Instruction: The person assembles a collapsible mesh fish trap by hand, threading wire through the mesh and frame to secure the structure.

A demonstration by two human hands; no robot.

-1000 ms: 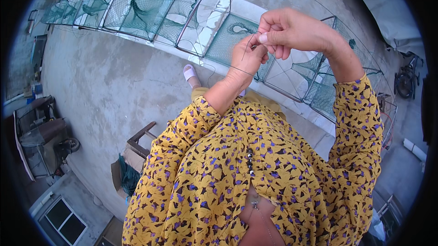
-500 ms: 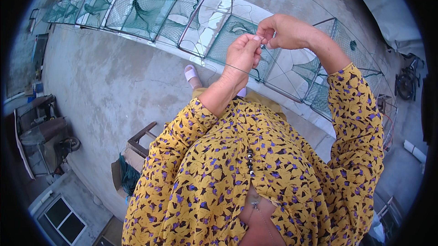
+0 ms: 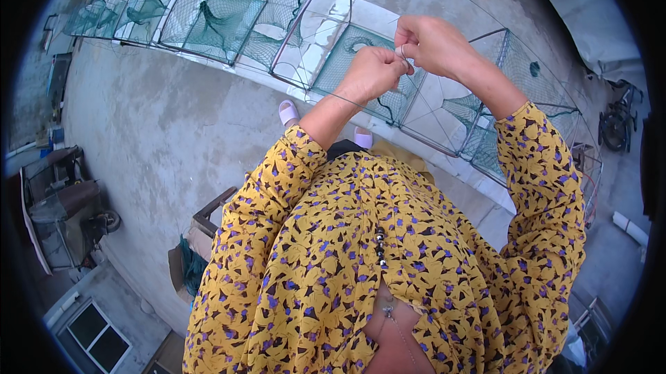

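A long fish trap of green netting point(image 3: 232, 19) on dark metal frames stretches across the view in front of me. Over its middle section, my left hand point(image 3: 374, 74) pinches a thin cord between thumb and fingers. My right hand point(image 3: 433, 44) meets it fingertip to fingertip, also pinching the cord, with its wrist bent down. Most of the cord between the fingers is too fine to follow. A strand crosses by my left wrist toward the trap's frame. Below the hands lies a panel of green mesh point(image 3: 340, 51).
The trap rests over a pale slab point(image 3: 322, 44) on a concrete floor point(image 3: 166, 117). Behind me at left stand a wooden chair frame point(image 3: 208, 214) and a box holding green netting point(image 3: 194, 263). A three-wheeled vehicle point(image 3: 66, 211) is far left; a bicycle point(image 3: 617, 124) and grey cover point(image 3: 590, 13) are right.
My left hand has turned flatter and shifted slightly right. The right hand has moved a little up and right, its fingers drawing in. My second slipper shows more now.
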